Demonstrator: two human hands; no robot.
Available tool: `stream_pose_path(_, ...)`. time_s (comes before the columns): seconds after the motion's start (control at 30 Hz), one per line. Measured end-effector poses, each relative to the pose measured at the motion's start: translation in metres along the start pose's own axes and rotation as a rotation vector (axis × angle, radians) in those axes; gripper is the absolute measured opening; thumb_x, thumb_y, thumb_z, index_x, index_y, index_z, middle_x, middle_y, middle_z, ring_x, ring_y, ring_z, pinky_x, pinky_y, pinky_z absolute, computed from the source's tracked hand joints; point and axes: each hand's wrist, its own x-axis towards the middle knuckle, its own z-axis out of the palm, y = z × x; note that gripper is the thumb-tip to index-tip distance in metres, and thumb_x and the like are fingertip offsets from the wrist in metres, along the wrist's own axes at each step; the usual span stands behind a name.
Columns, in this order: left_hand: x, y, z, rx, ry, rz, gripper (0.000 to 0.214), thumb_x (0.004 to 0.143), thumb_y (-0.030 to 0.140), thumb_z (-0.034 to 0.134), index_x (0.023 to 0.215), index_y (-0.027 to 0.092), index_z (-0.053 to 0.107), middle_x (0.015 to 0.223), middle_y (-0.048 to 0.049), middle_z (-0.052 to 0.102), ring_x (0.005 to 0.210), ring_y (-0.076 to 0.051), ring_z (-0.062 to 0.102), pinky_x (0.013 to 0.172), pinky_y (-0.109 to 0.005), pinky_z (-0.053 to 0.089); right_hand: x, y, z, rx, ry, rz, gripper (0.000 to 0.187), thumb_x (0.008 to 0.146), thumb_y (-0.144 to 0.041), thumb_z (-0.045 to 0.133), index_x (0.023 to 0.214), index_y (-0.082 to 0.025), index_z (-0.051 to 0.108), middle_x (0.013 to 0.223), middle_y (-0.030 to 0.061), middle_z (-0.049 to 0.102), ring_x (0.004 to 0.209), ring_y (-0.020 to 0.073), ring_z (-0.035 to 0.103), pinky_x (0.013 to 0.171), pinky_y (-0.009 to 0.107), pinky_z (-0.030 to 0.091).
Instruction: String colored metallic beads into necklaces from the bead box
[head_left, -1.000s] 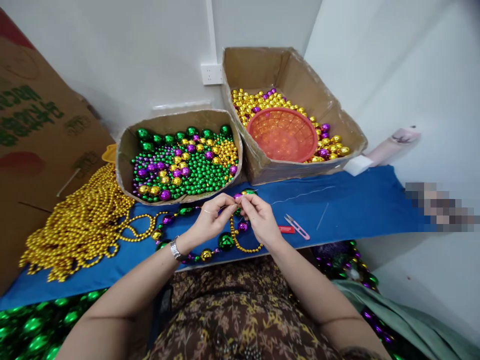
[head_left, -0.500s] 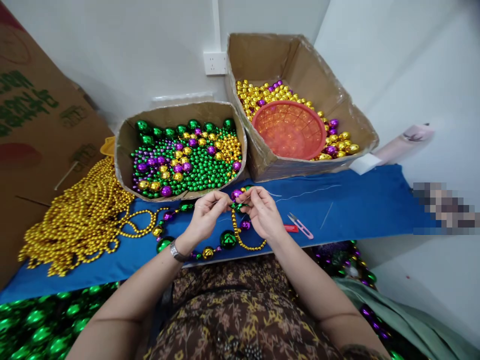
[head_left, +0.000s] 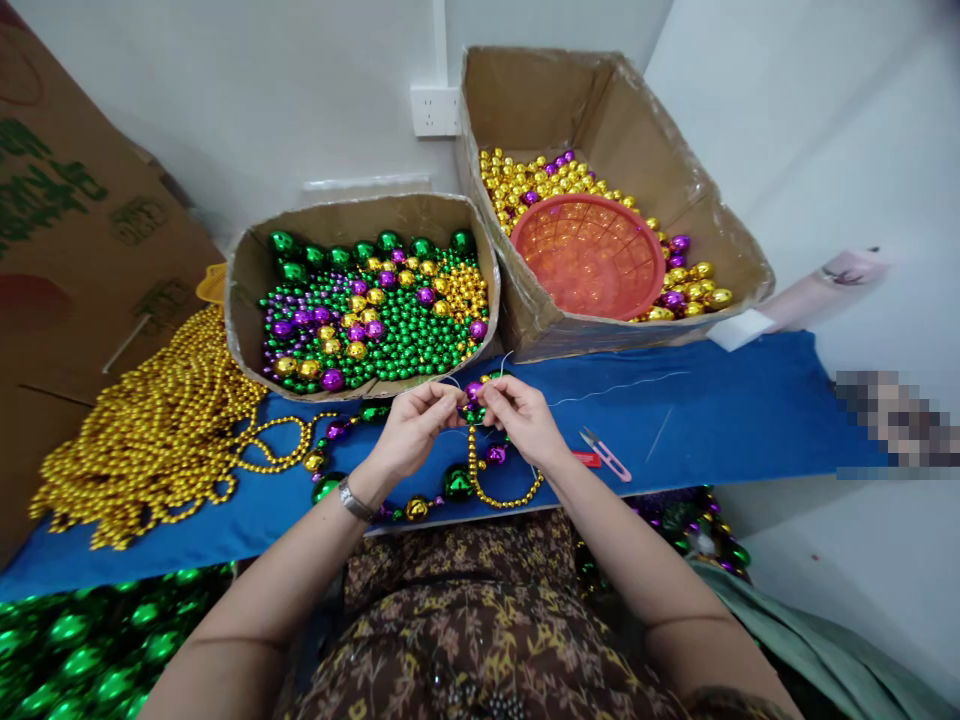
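Note:
My left hand, with a watch on its wrist, pinches a thin clear thread near the table's front edge. Close beside it, my right hand is closed in a pinch on the thread, whose loose end sticks up. Between my fingertips sit a purple bead and a green one, partly hidden. A gold bead strand hangs below them in a loop. The garland of large green, purple and gold beads lies on the blue cloth around and under my hands.
Thread snips lie right of my hands, by a small red object. Behind stand a box of mixed beads and a taller box holding a red basket. Gold bead strands are heaped at left.
Both hands stay close together but have shifted slightly, and thread ends now stick up above them. The view has moved a little.

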Motion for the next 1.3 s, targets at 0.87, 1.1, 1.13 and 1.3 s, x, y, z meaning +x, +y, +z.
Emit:
stream_pose_path(0.87, -0.007, 0.022, -0.009, 0.237, -0.102, 0.261, 0.011, 0.083, 0.024, 0.068, 0.081, 0.016, 0.062, 0.087, -0.0033, 0.065, 0.061, -0.010, 0.063, 0.060, -0.025, 0.053, 0.022, -0.026, -0.001, -0.140, -0.120, -0.040, 0.027, 0.085, -0.037, 0.065, 0.102, -0.022, 0.051, 0.062, -0.0070, 0.061, 0.052, 0.0100, 0.062, 0.048, 0.021, 0.044)
stream_pose_path(1.1, -0.009, 0.029, -0.005, 0.374, -0.136, 0.315, 0.011, 0.087, 0.023, 0.060, 0.078, 0.016, 0.063, 0.086, -0.0026, 0.062, 0.062, -0.010, 0.063, 0.061, -0.025, 0.053, 0.014, -0.036, -0.006, -0.670, -0.103, -0.330, 0.012, 0.093, -0.031, 0.055, 0.091, -0.020, 0.061, 0.073, -0.0001, 0.067, 0.065, 0.0132, 0.063, 0.064, 0.026, 0.045)
stream_pose_path(1.13, -0.009, 0.030, -0.005, 0.404, -0.137, 0.327, 0.012, 0.088, 0.022, 0.060, 0.077, 0.016, 0.063, 0.085, -0.0026, 0.062, 0.062, -0.010, 0.063, 0.061, -0.025, 0.052, 0.013, -0.037, -0.007, -0.721, -0.123, -0.369, 0.014, 0.094, -0.030, 0.052, 0.092, -0.020, 0.062, 0.077, 0.0016, 0.068, 0.069, 0.0142, 0.063, 0.067, 0.027, 0.045)
stream_pose_path(1.3, -0.009, 0.034, -0.005, 0.596, -0.100, 0.408, 0.016, 0.089, 0.019, 0.054, 0.077, 0.017, 0.065, 0.082, -0.0027, 0.061, 0.065, -0.011, 0.060, 0.062, -0.025, 0.050, 0.012, -0.040, -0.012, -0.895, -0.237, -0.496, 0.024, 0.098, -0.026, 0.043, 0.094, -0.017, 0.065, 0.084, 0.0063, 0.065, 0.076, 0.0168, 0.060, 0.069, 0.029, 0.043)
